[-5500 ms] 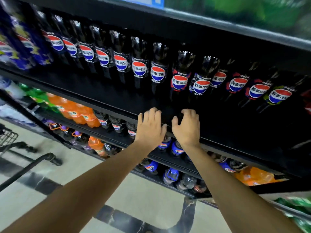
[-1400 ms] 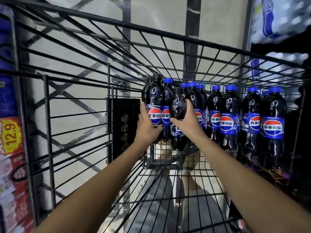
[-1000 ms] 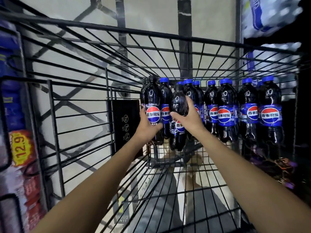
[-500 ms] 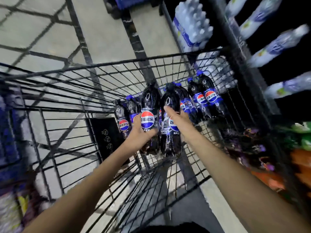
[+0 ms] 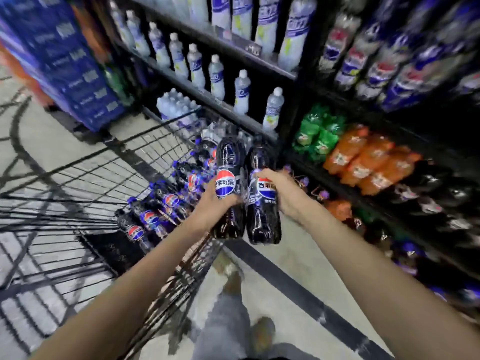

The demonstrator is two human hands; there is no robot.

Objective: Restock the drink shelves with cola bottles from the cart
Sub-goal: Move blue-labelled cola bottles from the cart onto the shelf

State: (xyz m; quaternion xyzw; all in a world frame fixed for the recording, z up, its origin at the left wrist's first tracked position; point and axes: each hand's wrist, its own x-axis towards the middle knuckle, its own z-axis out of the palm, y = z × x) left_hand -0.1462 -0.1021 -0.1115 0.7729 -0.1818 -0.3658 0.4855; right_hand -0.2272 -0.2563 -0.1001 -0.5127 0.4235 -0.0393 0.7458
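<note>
Both cola bottles are held upright in the centre of the frame, lifted clear above the wire cart (image 5: 109, 175), side by side and touching or nearly so. The left hand (image 5: 213, 203) wraps its fingers round the waist of 1 cola bottle (image 5: 225, 183). The right hand (image 5: 283, 193) grips the other bottle (image 5: 263, 224) at its label, with the thumb across the front.

A strip of pale floor (image 5: 298, 258) with a dark band runs between the cart's right-hand edge and the shelves (image 5: 207, 96), leaving open room below the bottles. More cola bottles (image 5: 153, 216) stand along the cart's far side.

The left bottle's round red, white and blue logo reads 百事可乐. On the right bottle only 百 is clear, as the thumb covers the rest. Caps on both held bottles are lost in blur.

At right, orange bottles (image 5: 368, 162) and green bottles (image 5: 319, 133) lie smeared by motion. The pale bottles (image 5: 241, 92) above carry blue labels, probably unreadable at any size. Blue cases (image 5: 78, 66) are stacked at the upper left, and the forearms are cut off at the bottom edge.
</note>
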